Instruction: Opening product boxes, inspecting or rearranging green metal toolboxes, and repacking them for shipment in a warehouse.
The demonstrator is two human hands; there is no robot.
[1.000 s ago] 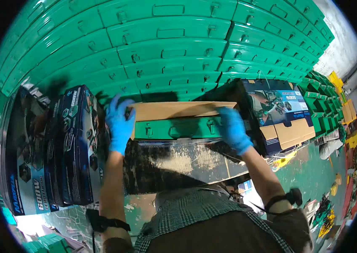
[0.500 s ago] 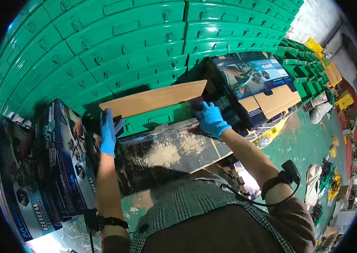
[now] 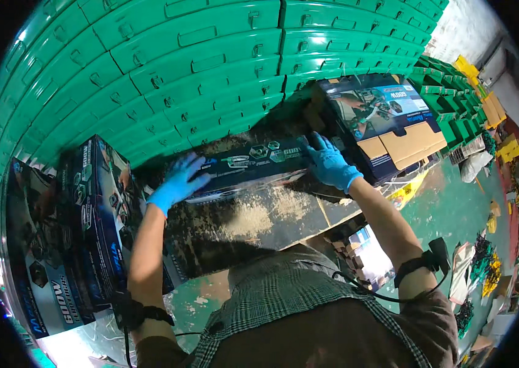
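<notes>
A dark printed cardboard box (image 3: 250,164) lies on the worn workbench (image 3: 253,224) in front of me, its top flap folded down so that what is inside is hidden. My left hand (image 3: 179,181), in a blue glove, rests on the box's left end with its fingers spread. At the box's right end my right hand (image 3: 331,164), gloved in blue too, lies with fingers stretched and a little apart. Neither hand grips anything.
A stack of green latched cases (image 3: 210,61) walls off the back of the bench. To the right sits a similar box (image 3: 388,110) with a brown flap showing. Printed boxes (image 3: 103,214) stand upright on the left. Green open bins (image 3: 449,101) are piled farther right.
The box's raised brown flap has come down, covering the green case inside. My left hand has moved right onto the box's top, and the right hand has shifted slightly right.
</notes>
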